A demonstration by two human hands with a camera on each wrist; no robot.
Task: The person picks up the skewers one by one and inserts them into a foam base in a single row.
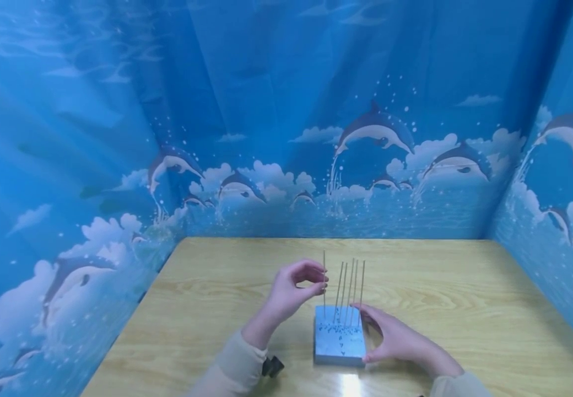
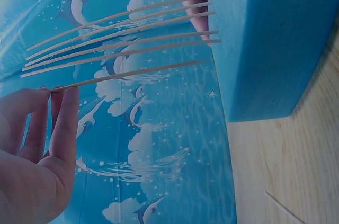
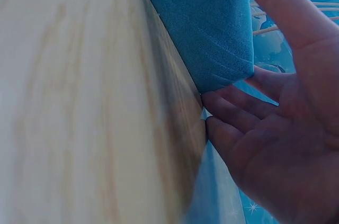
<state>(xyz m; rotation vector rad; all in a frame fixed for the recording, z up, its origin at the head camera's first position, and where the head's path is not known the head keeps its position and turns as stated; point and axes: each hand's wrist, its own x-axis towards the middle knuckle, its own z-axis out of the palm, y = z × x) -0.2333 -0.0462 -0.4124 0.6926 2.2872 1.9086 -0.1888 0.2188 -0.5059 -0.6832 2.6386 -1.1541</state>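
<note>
A blue foam block with many small holes in its top sits on the table. Several thin wooden skewers stand upright in its rear part, leaning slightly. My left hand pinches another skewer between thumb and fingertips, above the block's left rear. In the left wrist view, this skewer's pointed end appears just short of the block's top face. My right hand grips the block's right side, thumb at the front corner and fingers toward the back; in the right wrist view its lower fingers touch the block near the table.
The wood-grain table reaches back to a blue curtain printed with dolphins, which also runs along both sides. A thin stick-like thing shows on the table in the left wrist view. A black object is at the left cuff.
</note>
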